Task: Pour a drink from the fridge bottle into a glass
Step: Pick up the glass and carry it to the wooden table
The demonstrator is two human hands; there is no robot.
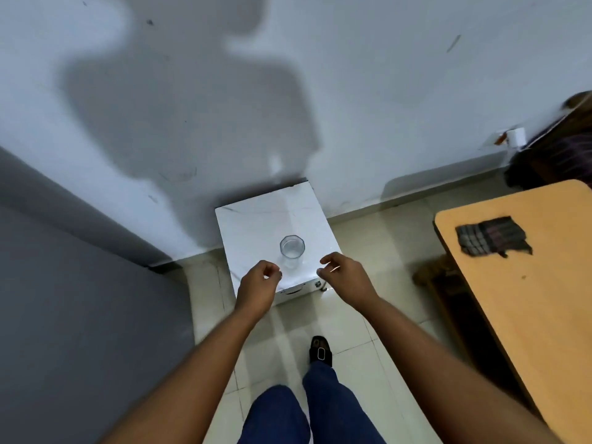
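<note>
Head camera view, looking down past two bare forearms that reach from the bottom edge toward the middle of the frame. One clear glass [292, 251] stands upright near the centre of the frame, on top of a small white marble-patterned box [256, 225]; its long axis runs vertical and its open mouth points up toward the camera. It looks empty or nearly so. Two hands hover just below the glass in the frame, one on each side, neither touching it. The left hand [258, 285] is loosely curled, fingers bent in toward the thumb, holding nothing. The right hand [344, 275] is also loosely curled with fingers bent inward and nothing in its grasp. One grey fridge [64, 299] fills the lower left of the frame. One tan wooden table [528, 299] sits at the right edge, with one dark checked cloth [493, 236] lying flat on it. At the bottom centre are two legs in blue trousers, with one dark sandal [320, 350] visible on the pale tiled floor [368, 245]. One large shadow of the person falls on the white wall [416, 91] at the upper left.
</note>
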